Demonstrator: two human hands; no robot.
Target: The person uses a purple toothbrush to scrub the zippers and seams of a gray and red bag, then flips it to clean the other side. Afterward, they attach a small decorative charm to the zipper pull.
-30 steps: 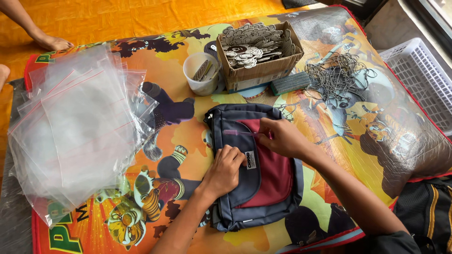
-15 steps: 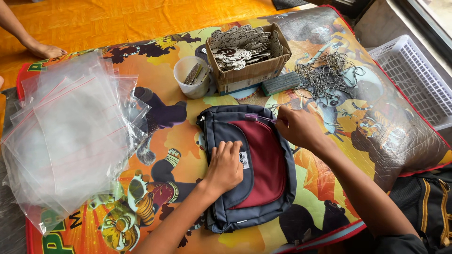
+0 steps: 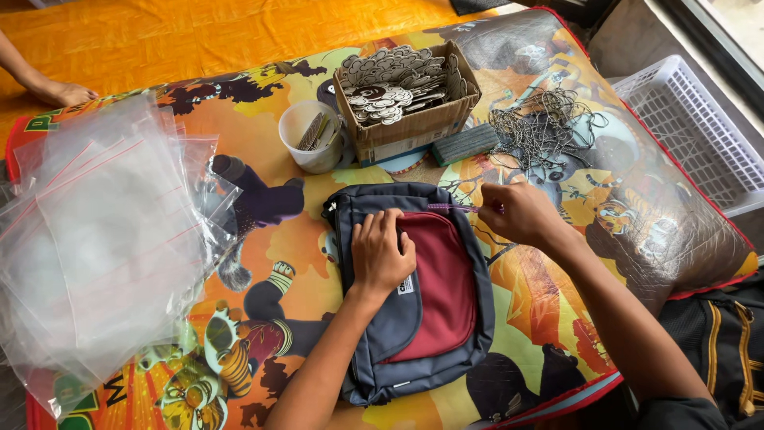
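Note:
A grey and maroon bag (image 3: pixel 422 318) lies flat on a cartoon-printed cushion (image 3: pixel 637 199). My left hand (image 3: pixel 380 253) rests palm down on the bag's upper front, fingers together, pressing it flat. My right hand (image 3: pixel 517 213) is at the bag's upper right edge, fingers pinched on a thin purple zipper pull (image 3: pixel 450 207) that stretches left across the top of the maroon pocket.
A stack of clear plastic bags (image 3: pixel 103 239) covers the left side. Behind the bag stand a white cup (image 3: pixel 312 137), a cardboard box of round tags (image 3: pixel 406 95) and a pile of thin metal chains (image 3: pixel 545 127). A white basket (image 3: pixel 700 127) sits right. Another person's hand (image 3: pixel 60 91) is far left.
My right hand has moved up and right along the bag's top edge, drawing the zipper pull out. My left hand slid slightly up the bag. The camera view shifted.

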